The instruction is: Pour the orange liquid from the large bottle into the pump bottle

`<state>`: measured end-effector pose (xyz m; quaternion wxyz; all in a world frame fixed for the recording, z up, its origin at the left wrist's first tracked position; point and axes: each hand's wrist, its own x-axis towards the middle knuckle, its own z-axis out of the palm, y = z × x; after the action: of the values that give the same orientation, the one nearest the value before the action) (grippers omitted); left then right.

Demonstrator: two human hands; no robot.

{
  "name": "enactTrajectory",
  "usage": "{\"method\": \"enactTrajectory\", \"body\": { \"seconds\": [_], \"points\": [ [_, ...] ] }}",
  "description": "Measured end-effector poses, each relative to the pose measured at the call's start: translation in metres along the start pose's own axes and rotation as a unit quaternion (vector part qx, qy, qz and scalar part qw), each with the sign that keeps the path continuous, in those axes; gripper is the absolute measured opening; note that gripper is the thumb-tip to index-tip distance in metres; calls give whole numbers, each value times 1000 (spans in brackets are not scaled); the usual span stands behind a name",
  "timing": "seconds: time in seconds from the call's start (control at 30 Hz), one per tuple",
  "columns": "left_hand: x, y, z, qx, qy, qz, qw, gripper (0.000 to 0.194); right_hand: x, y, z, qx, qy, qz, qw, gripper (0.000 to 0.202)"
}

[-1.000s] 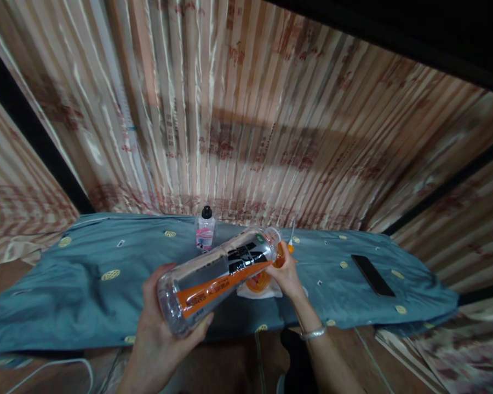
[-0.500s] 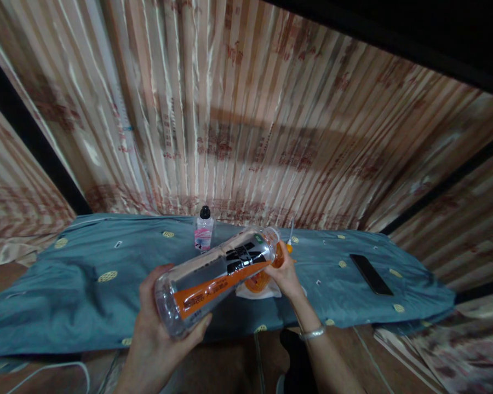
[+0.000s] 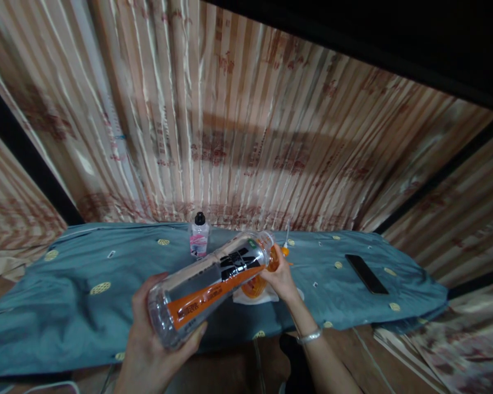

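My left hand (image 3: 150,331) is wrapped round the base of a large clear plastic bottle (image 3: 207,290) with an orange and black label. The bottle is tilted, its open mouth towards the upper right. Below that mouth, my right hand (image 3: 282,279) is closed round the upper part of a translucent orange bottle (image 3: 253,288). The clear bottle hides much of the orange one; whether liquid flows between them I cannot tell. Under the orange bottle lies something white and flat (image 3: 254,299). Just beyond my right hand is an orange pump top (image 3: 286,251) with a thin tube.
A small clear bottle (image 3: 199,241) with a black cap and pink label stands at the back of the teal bedspread (image 3: 131,279). On the right lies a black phone (image 3: 365,273). Striped curtains (image 3: 230,131) hang behind, with dark posts at both sides.
The view has shifted slightly, so the bed's things sit a little further left. Both hands keep their holds, and the clear bottle stays tilted at the orange one.
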<state>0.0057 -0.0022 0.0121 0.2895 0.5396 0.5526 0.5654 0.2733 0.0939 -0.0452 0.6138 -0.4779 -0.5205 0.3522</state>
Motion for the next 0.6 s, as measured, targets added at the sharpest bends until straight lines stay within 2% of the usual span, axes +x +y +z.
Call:
{"method": "enactTrajectory", "body": {
  "seconds": [0.23,0.6],
  "points": [
    [0,-2,1,-6,5,9,1000,74,0,-6,3,0,-3,-4,1000,82],
    [0,-1,3,-3,19,13,1000,74,2,2,1,-2,6,-18,1000,75]
  ]
}}
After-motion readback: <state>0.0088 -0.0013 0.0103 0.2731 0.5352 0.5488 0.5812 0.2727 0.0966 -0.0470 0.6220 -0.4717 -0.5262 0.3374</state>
